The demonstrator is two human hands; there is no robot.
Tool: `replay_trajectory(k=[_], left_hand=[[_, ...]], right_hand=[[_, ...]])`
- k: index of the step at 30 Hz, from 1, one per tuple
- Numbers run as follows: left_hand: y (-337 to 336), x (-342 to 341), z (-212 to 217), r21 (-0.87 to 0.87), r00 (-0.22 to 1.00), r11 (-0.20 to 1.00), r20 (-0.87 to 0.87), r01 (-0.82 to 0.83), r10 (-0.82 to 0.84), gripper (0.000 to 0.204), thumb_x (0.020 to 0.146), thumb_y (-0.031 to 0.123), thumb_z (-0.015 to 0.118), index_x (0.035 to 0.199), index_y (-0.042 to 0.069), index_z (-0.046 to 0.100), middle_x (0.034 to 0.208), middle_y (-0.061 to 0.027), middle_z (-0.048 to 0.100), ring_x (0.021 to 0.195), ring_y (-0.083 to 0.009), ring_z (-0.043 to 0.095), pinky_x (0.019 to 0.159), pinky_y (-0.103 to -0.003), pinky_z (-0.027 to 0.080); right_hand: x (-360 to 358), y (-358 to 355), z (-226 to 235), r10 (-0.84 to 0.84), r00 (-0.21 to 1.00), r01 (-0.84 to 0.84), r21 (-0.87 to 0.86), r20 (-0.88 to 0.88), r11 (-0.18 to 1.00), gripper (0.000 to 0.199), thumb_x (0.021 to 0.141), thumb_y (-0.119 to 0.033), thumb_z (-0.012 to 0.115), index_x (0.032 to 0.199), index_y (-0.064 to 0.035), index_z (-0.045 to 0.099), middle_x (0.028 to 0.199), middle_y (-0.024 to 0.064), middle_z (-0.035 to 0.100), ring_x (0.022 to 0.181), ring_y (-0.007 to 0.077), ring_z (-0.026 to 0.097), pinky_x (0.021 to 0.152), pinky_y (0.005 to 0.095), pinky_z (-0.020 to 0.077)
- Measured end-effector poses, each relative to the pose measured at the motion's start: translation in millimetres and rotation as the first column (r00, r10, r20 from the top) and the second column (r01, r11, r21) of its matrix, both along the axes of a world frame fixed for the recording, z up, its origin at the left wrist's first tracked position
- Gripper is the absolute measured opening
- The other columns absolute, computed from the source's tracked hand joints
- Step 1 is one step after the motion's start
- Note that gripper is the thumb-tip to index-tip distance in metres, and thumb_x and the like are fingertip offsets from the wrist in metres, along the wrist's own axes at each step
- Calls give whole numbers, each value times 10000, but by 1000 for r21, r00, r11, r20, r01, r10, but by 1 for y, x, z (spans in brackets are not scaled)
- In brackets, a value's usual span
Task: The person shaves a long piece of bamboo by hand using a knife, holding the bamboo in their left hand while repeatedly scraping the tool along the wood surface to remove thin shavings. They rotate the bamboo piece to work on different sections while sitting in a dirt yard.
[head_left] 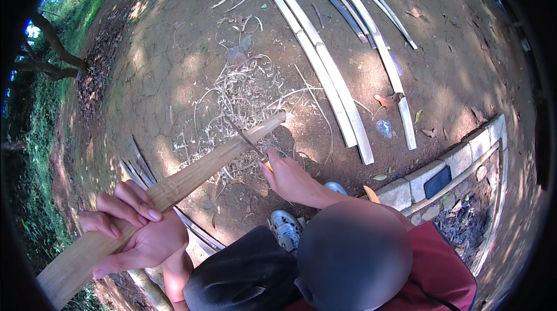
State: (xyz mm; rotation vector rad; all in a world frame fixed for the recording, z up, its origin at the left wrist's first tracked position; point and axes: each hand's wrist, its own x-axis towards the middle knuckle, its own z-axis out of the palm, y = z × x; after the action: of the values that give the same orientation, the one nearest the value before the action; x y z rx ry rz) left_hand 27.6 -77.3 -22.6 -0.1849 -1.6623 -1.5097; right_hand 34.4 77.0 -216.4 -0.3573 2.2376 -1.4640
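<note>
The left hand [139, 234] grips a long bamboo strip [197, 174] toward its near end, fingers curled around one edge and the thumb at the other, probably so that the piece cannot roll or slip. The strip slants from the lower left toward the middle of the view, its narrowed tip over a tangle of pale shavings [246, 87] on the bare ground [156, 79].

Near that tip, the right hand [288, 178] is closed on a knife [246, 138]; only a little of the yellow handle shows beside the fingers. The blade lies across the strip — whether its edge bites in, I cannot tell. The hands sit well apart, which likely gives a firm hold and keeps the left fingers clear of the blade.

Beyond, pale split lengths [322, 64] lie roughly side by side, perhaps to keep them straight and apart from the shavings. A dark phone [437, 183] rests on the stone edging [396, 194] — off the soil, presumably for cleanliness.
</note>
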Motion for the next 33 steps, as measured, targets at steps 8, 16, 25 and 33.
replay_trajectory(k=[8, 16, 25, 33], left_hand=[[-4, -5, -2, 66, 1000, 998, -12, 11, -10, 642, 840, 768, 238, 762, 138, 330, 564, -11, 323, 437, -93, 310, 398, -185, 246], [-2, -6, -1, 63, 1000, 998, 21, 8, -9, 618, 842, 769, 238, 771, 160, 314, 557, -7, 339, 420, -86, 338, 420, -182, 279], [-2, -13, 2, 55, 996, 995, 41, -84, 82, 636, 846, 770, 174, 766, 151, 297, 552, -8, 324, 414, -86, 303, 412, -175, 260], [-8, -15, 1, 63, 993, 991, 29, -119, 117, 641, 844, 769, 167, 766, 147, 298, 550, -9, 326, 419, -83, 304, 396, -180, 244]], right_hand=[[-9, -1, -30, -23, 999, 25, 53, -22, 998, 304, 932, -160, 483, 1026, 123, 427, 630, 285, 585, 637, 480, 599, 554, 540, 462], [-4, 0, -61, -103, 992, 111, 96, -78, 989, 253, 930, -124, 500, 985, 109, 417, 542, 265, 535, 528, 462, 564, 481, 512, 415], [-6, -3, -67, -109, 985, 132, 170, -135, 977, 243, 934, -148, 482, 1010, 67, 397, 587, 265, 574, 582, 444, 602, 523, 522, 472], [-2, -8, -30, -24, 995, 35, 113, -96, 993, 281, 927, -151, 499, 1035, 93, 410, 586, 264, 576, 596, 449, 608, 540, 507, 486]])
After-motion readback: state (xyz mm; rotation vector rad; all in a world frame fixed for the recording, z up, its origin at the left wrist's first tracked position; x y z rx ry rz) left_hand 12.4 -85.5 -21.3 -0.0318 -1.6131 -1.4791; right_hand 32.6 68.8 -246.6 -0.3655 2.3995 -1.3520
